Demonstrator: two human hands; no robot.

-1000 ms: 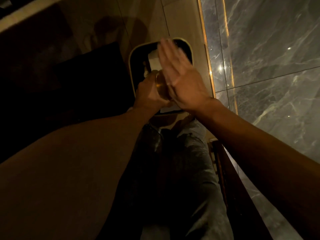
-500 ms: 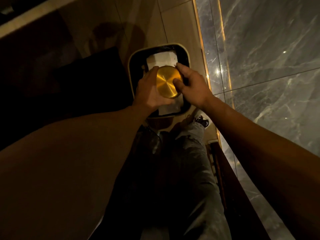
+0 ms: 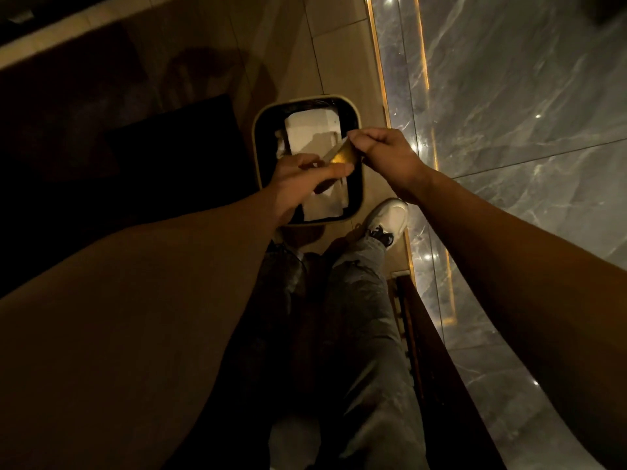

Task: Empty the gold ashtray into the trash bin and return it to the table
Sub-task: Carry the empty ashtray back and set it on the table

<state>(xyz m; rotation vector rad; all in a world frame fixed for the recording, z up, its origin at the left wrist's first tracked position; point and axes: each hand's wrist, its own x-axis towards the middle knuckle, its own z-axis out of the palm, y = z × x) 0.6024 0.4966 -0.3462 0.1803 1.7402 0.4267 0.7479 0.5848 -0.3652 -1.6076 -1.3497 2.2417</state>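
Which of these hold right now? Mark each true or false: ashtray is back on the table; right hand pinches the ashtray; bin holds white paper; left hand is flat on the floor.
1. The gold ashtray is back on the table. False: it hangs tilted over the trash bin.
2. The right hand pinches the ashtray. True.
3. White paper lies in the bin. True.
4. The left hand is flat on the floor. False: it hovers above the bin beside the ashtray.

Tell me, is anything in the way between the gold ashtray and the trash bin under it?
Nothing visible blocks it. The gold ashtray is tilted right above the open trash bin, pinched by the right hand, with the left hand beside it. Only white paper lies inside the bin, below.
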